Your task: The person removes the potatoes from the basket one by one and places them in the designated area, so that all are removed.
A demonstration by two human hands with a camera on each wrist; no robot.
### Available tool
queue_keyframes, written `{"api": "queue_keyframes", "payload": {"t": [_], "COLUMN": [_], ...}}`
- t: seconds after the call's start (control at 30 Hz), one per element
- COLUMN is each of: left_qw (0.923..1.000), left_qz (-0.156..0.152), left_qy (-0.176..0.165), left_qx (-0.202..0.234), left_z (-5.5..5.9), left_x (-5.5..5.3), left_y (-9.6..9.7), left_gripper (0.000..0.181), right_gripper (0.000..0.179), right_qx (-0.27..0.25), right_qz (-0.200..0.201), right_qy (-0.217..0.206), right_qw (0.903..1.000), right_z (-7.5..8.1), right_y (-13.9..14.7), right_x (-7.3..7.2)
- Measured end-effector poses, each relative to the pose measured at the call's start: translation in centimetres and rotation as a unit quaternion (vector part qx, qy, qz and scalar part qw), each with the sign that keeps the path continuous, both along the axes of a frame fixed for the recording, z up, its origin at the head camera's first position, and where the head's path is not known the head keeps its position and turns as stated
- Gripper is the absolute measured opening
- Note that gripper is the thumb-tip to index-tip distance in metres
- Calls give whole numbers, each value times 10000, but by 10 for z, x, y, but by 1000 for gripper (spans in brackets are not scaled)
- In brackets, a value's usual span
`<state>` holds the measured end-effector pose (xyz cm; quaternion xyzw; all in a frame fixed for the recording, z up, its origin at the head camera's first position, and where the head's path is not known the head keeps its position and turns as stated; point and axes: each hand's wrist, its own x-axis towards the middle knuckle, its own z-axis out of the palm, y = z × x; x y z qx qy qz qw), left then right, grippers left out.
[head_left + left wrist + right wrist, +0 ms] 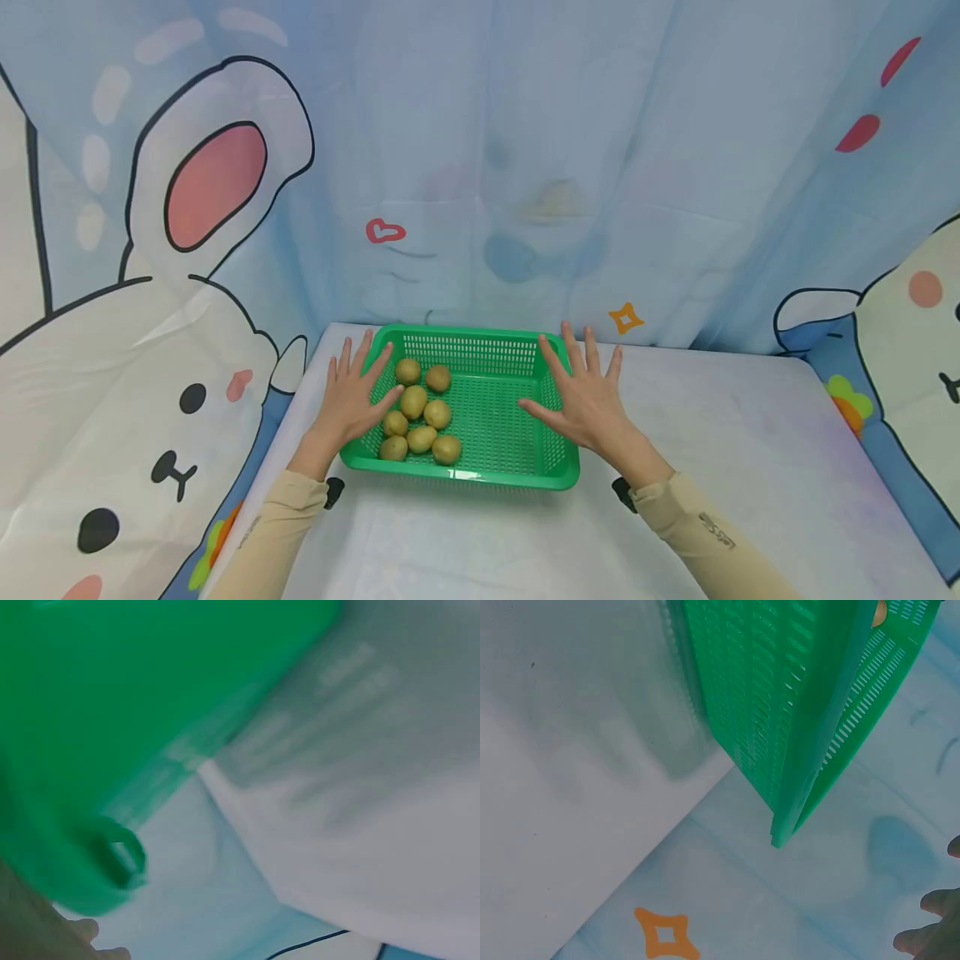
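A green plastic basket (pixel 495 479) with slotted walls sits on the white-covered table, and several potatoes (pixel 413 402) lie together in its left half. My left hand (pixel 351 400) is spread over the basket's left rim, fingers straight and apart. Over the right rim, my right hand (pixel 588 400) is spread the same way, its thumb pointing inward above the basket. Neither hand holds anything. In the left wrist view the basket's side (pixel 172 682) is blurred, with fingertips at the lower left corner. The right wrist view shows the basket's outer wall (pixel 750 690) and a few fingertips (pixel 937 904).
The white tablecloth (pixel 750 467) extends right of the basket and in front of it. A light blue curtain (pixel 480 167) with cartoon rabbits hangs right behind the table's back edge and along both sides. Dark wrist straps (pixel 624 495) show below the hands.
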<state>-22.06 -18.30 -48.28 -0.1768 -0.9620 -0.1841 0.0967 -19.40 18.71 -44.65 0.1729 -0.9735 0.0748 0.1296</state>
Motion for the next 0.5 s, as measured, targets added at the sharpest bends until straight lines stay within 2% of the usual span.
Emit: {"api": "queue_keyframes", "payload": {"t": [0.23, 0.5], "left_qw": [9994, 9987], "left_qz": [-64, -95], "left_qy": [-85, -271], "left_qx": [320, 415], "left_z": [-16, -28], "left_x": [0, 0], "left_y": [-9, -14], "left_gripper": [66, 62], "right_gripper": [101, 99], "right_qx": [-22, -62], "right_qz": [45, 122], "right_qy": [-188, -179], "right_qw": [9998, 9997], "right_z": [0, -2], "right_y": [-4, -10], "right_x": [-2, -4]}}
